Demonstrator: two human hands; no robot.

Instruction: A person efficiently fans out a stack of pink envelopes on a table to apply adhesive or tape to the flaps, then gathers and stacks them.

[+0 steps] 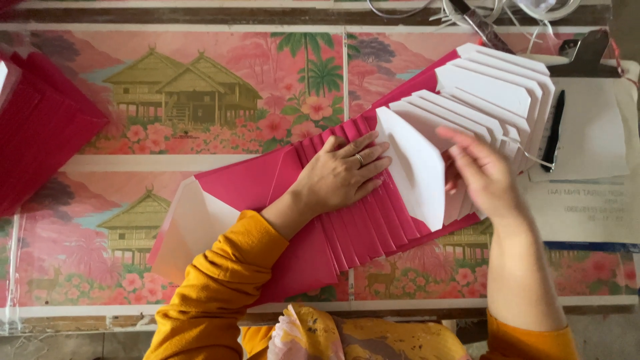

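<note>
A fanned row of pink envelopes (347, 230) with white inner flaps lies slantwise across the table. My left hand (340, 175), a ring on one finger, presses flat on the closed pink envelopes near the middle of the row. My right hand (481, 173) is blurred, fingers apart, at the raised white flap (413, 167) of one envelope. Further up right the other white flaps (497, 87) stand open, overlapping one another. One opened envelope (193, 223) lies at the row's lower left end.
A stack of pink paper (37, 123) lies at the left edge. A clipboard with white sheets (590, 133) and a black pen (553, 130) sits at the right. Cords and a tool (480, 20) lie at the top. A flowery printed cover (200, 93) spreads over the table.
</note>
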